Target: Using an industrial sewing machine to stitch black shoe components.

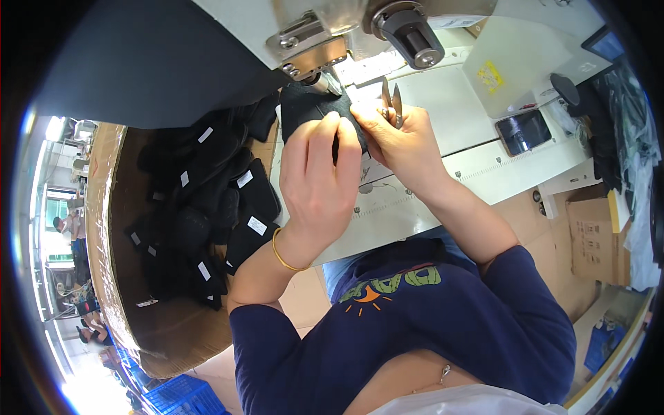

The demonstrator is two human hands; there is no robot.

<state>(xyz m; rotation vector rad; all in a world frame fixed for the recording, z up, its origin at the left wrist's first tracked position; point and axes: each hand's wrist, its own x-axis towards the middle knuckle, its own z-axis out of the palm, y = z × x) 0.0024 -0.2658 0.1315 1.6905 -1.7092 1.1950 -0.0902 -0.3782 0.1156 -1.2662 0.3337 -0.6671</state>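
Observation:
A black fabric piece (pixel 303 105) lies on the white sewing machine bed, its far edge at the presser foot (pixel 333 84). With bent fingers, my left hand (pixel 319 176) grips its near side. My right hand (pixel 408 149) is closed around a pair of thread snips (pixel 392 105), whose blades point up and away from me. The thumb and forefinger of that hand also meet the fabric's right edge. Above both hands is the sewing machine head (pixel 315 55), brightly lit around the needle area. My fingers hide part of the fabric.
A large cardboard box (pixel 114 242) at the left holds many black fabric pieces (pixel 207 207) with white labels. On the table at right lie a phone (pixel 523 132) and a printed ruler strip (pixel 477 166). A blue crate (pixel 183 396) and another carton (pixel 600 238) stand on the floor.

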